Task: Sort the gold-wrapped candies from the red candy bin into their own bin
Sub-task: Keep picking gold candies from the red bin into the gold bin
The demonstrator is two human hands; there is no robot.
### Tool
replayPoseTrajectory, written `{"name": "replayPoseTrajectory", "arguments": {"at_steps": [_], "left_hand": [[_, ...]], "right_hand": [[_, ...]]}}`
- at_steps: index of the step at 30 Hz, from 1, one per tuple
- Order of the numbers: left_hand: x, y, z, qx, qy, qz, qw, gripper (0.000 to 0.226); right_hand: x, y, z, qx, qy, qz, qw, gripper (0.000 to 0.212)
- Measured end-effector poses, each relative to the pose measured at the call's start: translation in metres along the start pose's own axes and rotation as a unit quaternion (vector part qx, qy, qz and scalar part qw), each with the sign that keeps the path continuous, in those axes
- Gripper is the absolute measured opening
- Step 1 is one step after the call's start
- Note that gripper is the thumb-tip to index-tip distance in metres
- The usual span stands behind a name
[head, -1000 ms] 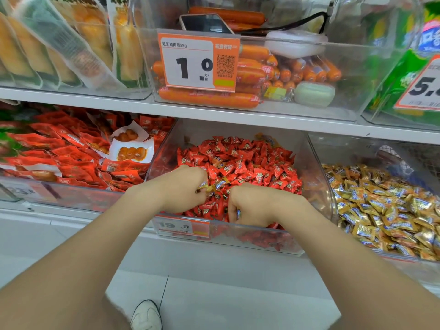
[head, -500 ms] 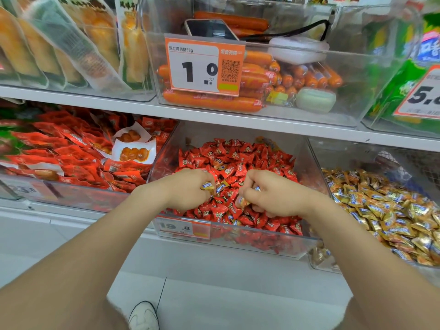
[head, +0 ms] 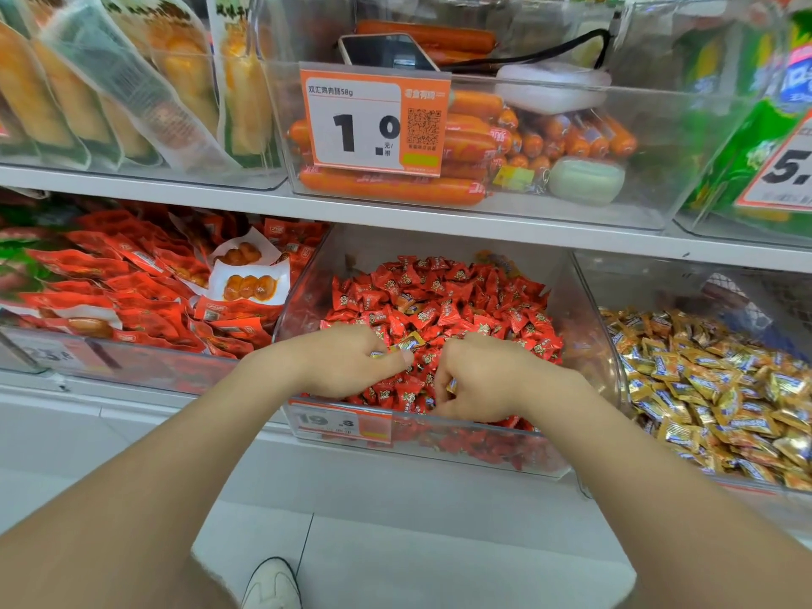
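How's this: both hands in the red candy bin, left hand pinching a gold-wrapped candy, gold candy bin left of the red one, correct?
No: the head view shows the gold candy bin on the right of the red candy bin. The left hand and right hand are in the red one, the left hand pinching a gold-wrapped candy.

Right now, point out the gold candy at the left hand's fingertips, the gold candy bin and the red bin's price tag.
gold candy (head: 407,343): head view, wrapper's exposed middle.
gold candy bin (head: 637,285): head view, bare clear wall.
price tag (head: 340,421): head view, tag's centre.
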State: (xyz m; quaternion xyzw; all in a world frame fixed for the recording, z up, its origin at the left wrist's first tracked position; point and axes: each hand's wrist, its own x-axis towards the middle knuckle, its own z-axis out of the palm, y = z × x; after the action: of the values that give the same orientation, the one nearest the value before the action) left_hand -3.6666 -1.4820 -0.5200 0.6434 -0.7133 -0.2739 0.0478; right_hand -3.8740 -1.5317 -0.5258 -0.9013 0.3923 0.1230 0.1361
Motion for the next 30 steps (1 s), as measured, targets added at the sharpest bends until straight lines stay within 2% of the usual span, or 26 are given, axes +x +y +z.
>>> {"name": "replayPoseTrajectory", "arguments": {"at_steps": [2, 4, 6, 8, 11, 13, 17, 24, 27, 30], "left_hand": [[0.002, -0.004, -0.001, -0.002, -0.019, 0.004, 1.0, 0.052], [0.004, -0.008, -0.002, -0.007, -0.048, 0.011, 0.999, 0.03], [0.006, -0.009, -0.002, 0.009, -0.072, 0.021, 0.997, 0.021], [0.009, -0.01, 0.001, 0.015, -0.085, 0.017, 0.996, 0.015], [0.015, -0.012, 0.005, 0.047, -0.072, 0.022, 0.996, 0.007], [0.017, -0.01, 0.006, 0.082, -0.073, 0.027, 0.994, 0.01], [0.017, 0.001, 0.006, 0.127, -0.103, 0.027, 0.986, 0.021], [0.017, 0.009, 0.007, 0.165, -0.103, 0.023, 0.981, 0.037], [0.019, 0.007, 0.007, 0.157, -0.117, 0.022, 0.98, 0.032], [0.02, -0.001, 0.005, 0.133, -0.131, 0.018, 0.982, 0.025]], "right_hand": [[0.002, -0.005, 0.003, -0.045, 0.022, 0.007, 0.999, 0.02], [0.005, -0.01, 0.007, -0.078, 0.038, 0.016, 0.996, 0.028], [0.008, -0.013, 0.008, -0.083, 0.04, 0.011, 0.996, 0.032], [0.009, -0.014, 0.008, -0.072, 0.029, 0.0, 0.997, 0.03], [0.007, -0.006, 0.008, 0.002, 0.022, -0.018, 1.0, 0.019], [0.002, 0.003, 0.005, 0.08, 0.048, -0.015, 0.995, 0.036], [-0.012, 0.014, -0.009, 0.173, 0.116, 0.013, 0.978, 0.041], [-0.012, 0.022, 0.005, 0.151, 0.069, 0.016, 0.986, 0.038], [-0.013, 0.023, 0.003, 0.194, 0.049, 0.014, 0.98, 0.025], [-0.017, 0.022, -0.002, 0.218, 0.07, -0.009, 0.974, 0.02]]}}
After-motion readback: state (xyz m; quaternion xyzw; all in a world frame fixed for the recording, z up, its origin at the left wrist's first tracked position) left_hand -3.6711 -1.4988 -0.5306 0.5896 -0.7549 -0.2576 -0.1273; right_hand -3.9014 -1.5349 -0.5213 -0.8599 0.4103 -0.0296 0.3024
